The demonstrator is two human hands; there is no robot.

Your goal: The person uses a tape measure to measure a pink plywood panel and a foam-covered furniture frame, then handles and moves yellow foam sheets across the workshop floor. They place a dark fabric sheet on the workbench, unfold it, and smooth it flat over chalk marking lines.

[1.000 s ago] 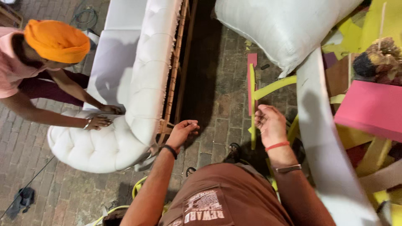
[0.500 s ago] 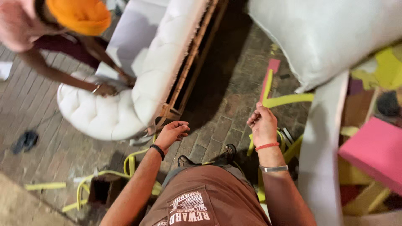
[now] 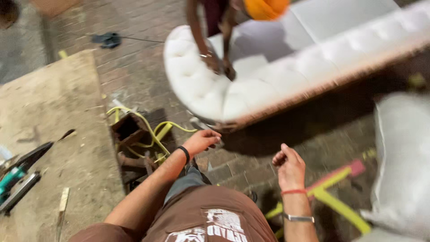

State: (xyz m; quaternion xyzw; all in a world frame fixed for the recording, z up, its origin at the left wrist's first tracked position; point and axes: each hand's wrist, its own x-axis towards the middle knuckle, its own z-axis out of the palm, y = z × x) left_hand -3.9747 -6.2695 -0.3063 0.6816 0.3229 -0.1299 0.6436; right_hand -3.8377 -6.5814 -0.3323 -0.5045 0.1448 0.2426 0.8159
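Observation:
My left hand point(image 3: 202, 140) reaches forward with fingers loosely spread, empty, close to the lower edge of a white tufted sofa point(image 3: 277, 71) lying on the brick floor. A black band sits on that wrist. My right hand point(image 3: 289, 168) hovers over the bricks with fingers curled in, holding nothing; a red thread and a metal bangle are on its wrist. At the sofa's rounded arm another person in an orange head covering point(image 3: 264, 8) presses both hands point(image 3: 217, 65) into the upholstery.
A plywood board point(image 3: 58, 130) lies at left with a teal power tool point(image 3: 15, 179) on it. Yellow cord point(image 3: 152, 134) loops around a small wooden box point(image 3: 130, 130). Yellow and pink strips point(image 3: 336, 188) lie at right beside a white cushion point(image 3: 403, 161).
The view has swung left, bringing the plywood board and tool into sight. The sofa now lies across the top. Both my hands have stayed low over the bricks, the left nearer the sofa.

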